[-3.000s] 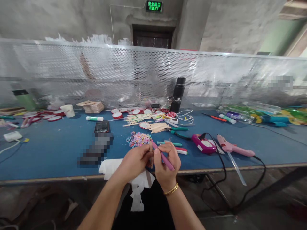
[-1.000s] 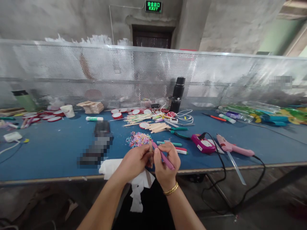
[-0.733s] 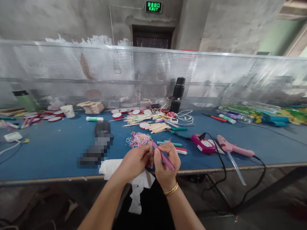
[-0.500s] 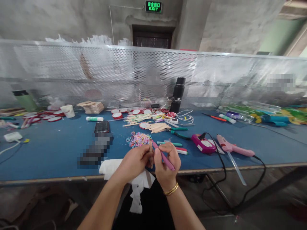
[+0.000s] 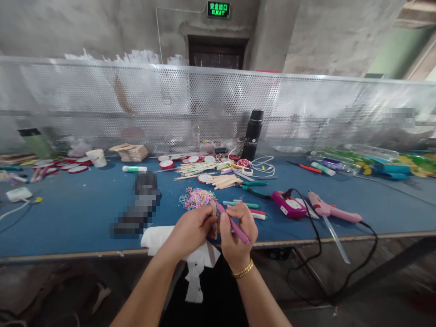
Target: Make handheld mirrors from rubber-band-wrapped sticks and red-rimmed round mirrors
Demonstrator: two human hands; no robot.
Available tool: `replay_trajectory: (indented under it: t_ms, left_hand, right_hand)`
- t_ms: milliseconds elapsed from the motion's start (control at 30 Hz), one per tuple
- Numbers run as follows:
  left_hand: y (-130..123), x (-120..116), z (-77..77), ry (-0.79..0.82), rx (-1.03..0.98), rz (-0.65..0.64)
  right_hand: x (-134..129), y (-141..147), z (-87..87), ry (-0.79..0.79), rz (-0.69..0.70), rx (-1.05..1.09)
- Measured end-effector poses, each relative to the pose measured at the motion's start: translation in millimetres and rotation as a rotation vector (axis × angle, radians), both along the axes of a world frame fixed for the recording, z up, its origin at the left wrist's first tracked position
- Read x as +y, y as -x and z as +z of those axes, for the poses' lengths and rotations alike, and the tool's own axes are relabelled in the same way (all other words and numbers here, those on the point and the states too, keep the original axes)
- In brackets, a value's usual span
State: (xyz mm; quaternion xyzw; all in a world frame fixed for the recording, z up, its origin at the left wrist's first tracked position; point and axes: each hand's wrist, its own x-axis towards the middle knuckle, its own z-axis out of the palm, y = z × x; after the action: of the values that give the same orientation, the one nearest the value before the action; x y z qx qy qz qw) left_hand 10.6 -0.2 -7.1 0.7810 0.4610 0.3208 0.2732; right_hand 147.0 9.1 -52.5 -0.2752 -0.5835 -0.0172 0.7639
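Between the fingers of my left hand point(image 5: 195, 229) a flat wooden craft stick point(image 5: 214, 210) is pinched upright. My right hand point(image 5: 238, 231) is closed round a purple marker pen point(image 5: 237, 228), its tip against or very near the upper part of the stick. Just beyond my hands lies a heap of small multicoloured rubber bands point(image 5: 196, 198). Several more craft sticks point(image 5: 225, 181) rest behind the heap. Right of it are markers with green and red parts point(image 5: 255, 213). White tissue paper point(image 5: 156, 236) hangs over the table edge under my left wrist.
A pink glue gun point(image 5: 334, 211) and a magenta box point(image 5: 289, 204) with a black cable sit at the right. A black bottle point(image 5: 252, 136) stands at the back by the perforated metal screen point(image 5: 153, 100). Red-rimmed discs point(image 5: 166, 163) and pliers point(image 5: 254, 187) lie on the blue table point(image 5: 85, 204).
The rear end of the purple marker has shifted very slightly right and down with my right hand. My left hand and the stick stay in place.
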Motion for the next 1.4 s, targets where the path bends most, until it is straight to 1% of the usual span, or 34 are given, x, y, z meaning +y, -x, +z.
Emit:
replay_trajectory:
  t_ms: [367, 633, 733, 933, 1167, 1267, 1400]
  left_hand:
    - [-0.3, 1.5, -0.6, -0.020, 0.005, -0.016]
    - [-0.2, 2.2, -1.0, 0.005, -0.011, -0.009]
    - [-0.6, 1.2, -0.4, 0.013, -0.021, -0.018]
    - [0.3, 2.2, -2.0, -0.015, 0.001, -0.015]
    - [0.3, 3.4, -1.7, -0.030, 0.030, -0.013]
    - [0.2, 2.7, -2.2, -0.032, 0.029, -0.004]
    - [0.0, 1.8, -1.7, 0.005, 0.004, -0.001]
  right_hand:
    - [-0.6, -0.1, 2.3, 0.016, -0.008, -0.046]
    - [1.2, 0.2, -1.6, 0.033, -0.030, 0.008]
    - [1.0, 0.1, -1.4, 0.015, -0.043, 0.029]
    - [-0.9, 0.0, 2.1, 0.012, -0.034, -0.037]
    - [0.7, 0.5, -0.3, 0.026, -0.019, -0.055]
    - [1.0, 0.9, -1.0, 0.023, -0.019, -0.044]
    - [0.4, 0.8, -1.4, 0.037, -0.032, 0.001]
